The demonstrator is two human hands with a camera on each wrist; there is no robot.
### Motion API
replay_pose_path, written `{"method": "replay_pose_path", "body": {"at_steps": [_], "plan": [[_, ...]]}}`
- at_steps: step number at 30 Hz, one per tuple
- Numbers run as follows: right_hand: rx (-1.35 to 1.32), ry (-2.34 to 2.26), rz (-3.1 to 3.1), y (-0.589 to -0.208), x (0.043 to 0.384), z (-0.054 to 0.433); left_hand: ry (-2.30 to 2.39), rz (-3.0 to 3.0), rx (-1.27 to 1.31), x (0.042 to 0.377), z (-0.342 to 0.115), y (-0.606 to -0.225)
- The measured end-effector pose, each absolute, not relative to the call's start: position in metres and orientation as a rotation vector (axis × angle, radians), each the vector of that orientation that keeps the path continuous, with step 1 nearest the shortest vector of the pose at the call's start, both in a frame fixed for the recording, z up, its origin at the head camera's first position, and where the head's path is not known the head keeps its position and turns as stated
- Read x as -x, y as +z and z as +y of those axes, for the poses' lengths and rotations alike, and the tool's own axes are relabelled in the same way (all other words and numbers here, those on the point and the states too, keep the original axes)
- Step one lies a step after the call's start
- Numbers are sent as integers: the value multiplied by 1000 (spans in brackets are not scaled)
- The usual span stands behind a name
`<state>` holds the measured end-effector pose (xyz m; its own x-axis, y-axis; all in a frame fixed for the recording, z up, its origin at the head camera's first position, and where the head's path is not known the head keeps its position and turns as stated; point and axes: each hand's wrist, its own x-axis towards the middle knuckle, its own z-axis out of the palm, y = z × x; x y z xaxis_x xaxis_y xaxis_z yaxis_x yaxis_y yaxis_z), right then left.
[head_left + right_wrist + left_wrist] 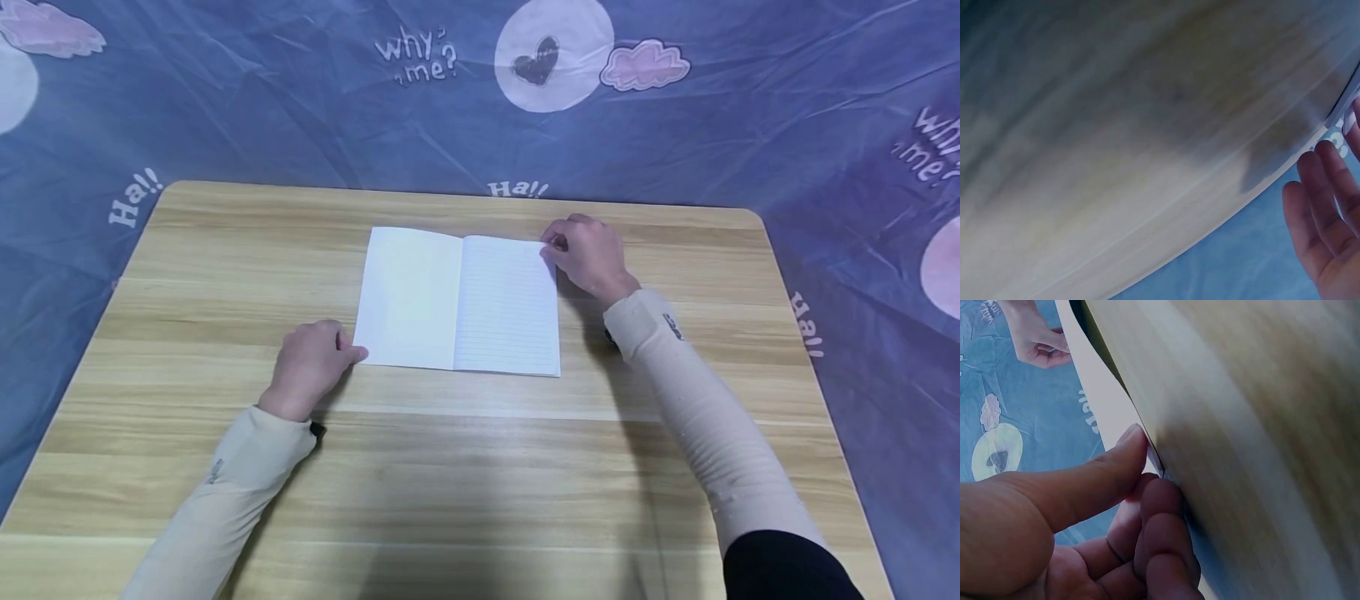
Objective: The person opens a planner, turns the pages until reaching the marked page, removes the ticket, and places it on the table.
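Note:
An open notebook point(506, 308) lies on the wooden table, its left page point(408, 300) blank and its right page ruled with lines. My left hand point(311, 367) pinches the near left corner. The left wrist view shows that thumb point(1113, 469) on the page and curled fingers below the corner. At the far right corner, my right hand point(592, 254) pinches the notebook between thumb and index finger. In the right wrist view the other fingers point(1313, 194) are spread loosely beside the table edge, and only a sliver of the notebook point(1346, 103) shows.
The wooden table point(480, 483) has rounded far corners. A blue printed cloth point(300, 100) hangs behind it and along both sides. Both forearms, in light sleeves point(697, 425), reach in from the near edge.

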<state>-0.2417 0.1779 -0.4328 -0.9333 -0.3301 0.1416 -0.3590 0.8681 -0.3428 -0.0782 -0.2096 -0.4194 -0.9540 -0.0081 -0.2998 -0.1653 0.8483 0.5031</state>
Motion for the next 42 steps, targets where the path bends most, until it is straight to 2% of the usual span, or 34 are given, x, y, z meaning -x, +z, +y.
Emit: {"method": "replay_pose_path", "body": {"at_steps": [5, 17, 30, 42], "plan": [[-568, 523, -2935, -435, 241, 178, 790, 2734, 134, 78, -210, -420], [-508, 745, -2962, -433, 242, 181, 791, 2729, 133, 76, -211, -421], [-587, 785, -2685, -433, 244, 179, 789, 2732, 124, 78, -211, -419], [-200, 1486, -2798, -424, 243, 175, 814, 2743, 113, 78, -212, -421]]}}
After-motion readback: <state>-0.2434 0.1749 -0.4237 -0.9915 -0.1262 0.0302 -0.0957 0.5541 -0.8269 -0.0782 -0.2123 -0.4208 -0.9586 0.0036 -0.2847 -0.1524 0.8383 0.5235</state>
